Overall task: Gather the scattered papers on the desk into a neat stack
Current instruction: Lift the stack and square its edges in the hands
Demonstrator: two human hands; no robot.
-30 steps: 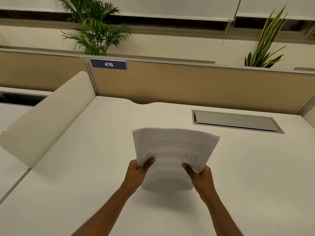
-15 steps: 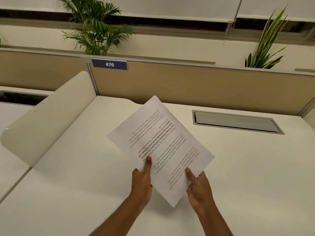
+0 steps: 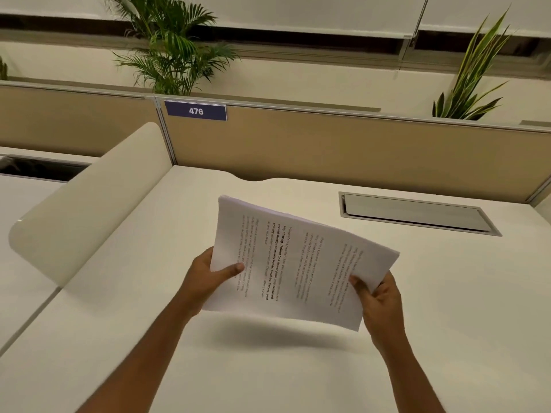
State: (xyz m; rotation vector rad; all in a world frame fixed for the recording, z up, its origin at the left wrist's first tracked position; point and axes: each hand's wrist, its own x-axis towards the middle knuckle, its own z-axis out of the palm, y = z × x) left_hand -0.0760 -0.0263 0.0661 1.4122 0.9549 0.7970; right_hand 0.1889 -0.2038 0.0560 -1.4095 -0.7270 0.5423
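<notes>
Partly blurred papers [image 3: 298, 263], fingers hidden beneath

An office: white desk [image 3: 417, 293]; tan partition [image 3: 328, 150]; number plate [image 3: 195, 111] reading 476.

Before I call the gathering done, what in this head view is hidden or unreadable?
- Underside and sheet count of the paper stack: only the top page shows.
- Fingers of left hand and right hand: behind the paper.
- Most small print: blurred.
- Desk near edge: cut off by frame.
</notes>
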